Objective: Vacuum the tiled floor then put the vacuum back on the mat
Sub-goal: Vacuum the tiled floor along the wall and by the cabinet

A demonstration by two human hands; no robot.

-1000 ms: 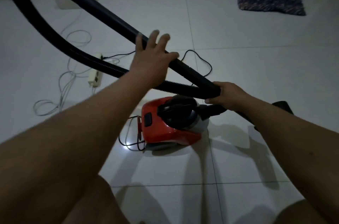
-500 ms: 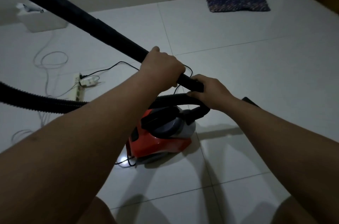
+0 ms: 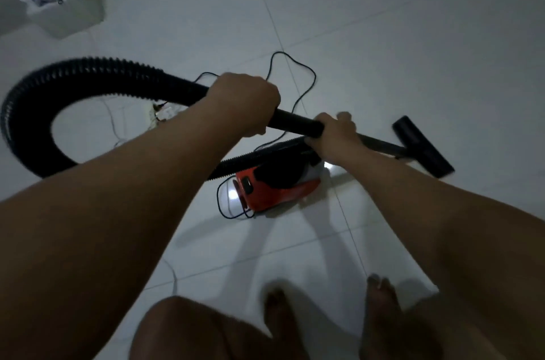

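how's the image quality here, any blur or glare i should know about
Head view: dim overall; the ribbed hose and the feet are motion-blurred; bright glare patches on the tiled floor flank the red vacuum body; wide-angle distortion bends the tile lines; both forearms cast soft shadows.

Quick count: one red vacuum dead center, one ribbed hose looping at 9 o'clock, one floor nozzle at 3, two hands gripping the wand, two bare feet at 6, maybe one white box at 11.
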